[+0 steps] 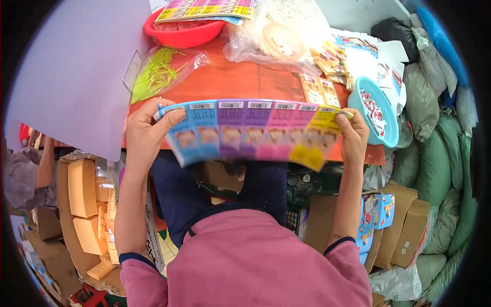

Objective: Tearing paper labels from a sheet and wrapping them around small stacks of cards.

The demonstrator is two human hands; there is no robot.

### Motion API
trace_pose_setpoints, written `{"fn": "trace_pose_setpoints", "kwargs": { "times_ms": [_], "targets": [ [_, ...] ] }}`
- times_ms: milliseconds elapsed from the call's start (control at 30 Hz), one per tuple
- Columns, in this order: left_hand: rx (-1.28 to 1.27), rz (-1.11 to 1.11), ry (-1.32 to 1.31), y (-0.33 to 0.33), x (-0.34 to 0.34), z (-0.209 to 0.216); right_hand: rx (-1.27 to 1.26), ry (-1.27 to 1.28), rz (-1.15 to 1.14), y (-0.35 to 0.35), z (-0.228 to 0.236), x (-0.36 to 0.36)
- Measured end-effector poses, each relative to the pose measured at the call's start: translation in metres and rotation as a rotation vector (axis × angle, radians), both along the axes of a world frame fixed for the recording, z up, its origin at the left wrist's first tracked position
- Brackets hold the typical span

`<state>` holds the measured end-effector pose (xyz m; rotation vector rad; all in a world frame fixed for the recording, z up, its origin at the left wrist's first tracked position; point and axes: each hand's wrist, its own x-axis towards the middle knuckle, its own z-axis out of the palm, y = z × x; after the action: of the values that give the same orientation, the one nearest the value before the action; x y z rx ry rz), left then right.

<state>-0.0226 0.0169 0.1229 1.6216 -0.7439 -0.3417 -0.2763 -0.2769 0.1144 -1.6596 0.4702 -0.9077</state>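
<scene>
A wide printed sheet [255,127] in blue, purple, pink and yellow columns, with barcodes along its far edge, hangs over the near edge of the red table [245,84]. My left hand [147,128] pinches its blue left end between thumb and fingers. At the yellow right end, my right hand [354,134] grips the corner the same way. The sheet's near edge is smeared by motion. Just beyond it lie small wooden-coloured packs [320,91]. Bright green strips [156,71] rest in a clear bag beyond my left hand.
At the back, similar sheets [204,10] lie over a red basin [184,35]. A clear bag of whitish pieces [302,20] holds a beige bowl [283,41]. A blue basin [376,112] stands right. Cartons [404,225] and sacks [440,158] crowd the right side; a box of wooden blocks [82,189] is left.
</scene>
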Motion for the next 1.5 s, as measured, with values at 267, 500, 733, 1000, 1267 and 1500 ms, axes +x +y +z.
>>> {"fn": "trace_pose_setpoints", "kwargs": {
  "times_ms": [267,500,733,1000,1267,1500],
  "targets": [
    [-0.093,-0.190,0.731,-0.018,0.004,-0.083,0.126,0.332,-0.097,-0.046,-0.074,0.008],
    [-0.161,-0.099,0.700,-0.058,-0.014,-0.141,-1.244,0.777,-0.599,-0.018,-0.090,0.032],
    [-0.169,0.099,0.579,-0.089,-0.032,-0.146,-0.841,0.252,0.103,0.073,-0.099,0.120],
    [-0.146,0.182,0.451,-0.093,-0.033,-0.155,-1.003,0.147,0.116,0.087,-0.109,0.150],
    [-0.199,0.208,0.542,-0.096,-0.032,-0.150,-1.058,-0.012,0.108,0.085,-0.111,0.147],
    [0.171,0.499,-0.444,-0.073,0.069,-0.152,-0.629,-0.030,0.420,0.077,-0.071,0.050]
  ]
}}
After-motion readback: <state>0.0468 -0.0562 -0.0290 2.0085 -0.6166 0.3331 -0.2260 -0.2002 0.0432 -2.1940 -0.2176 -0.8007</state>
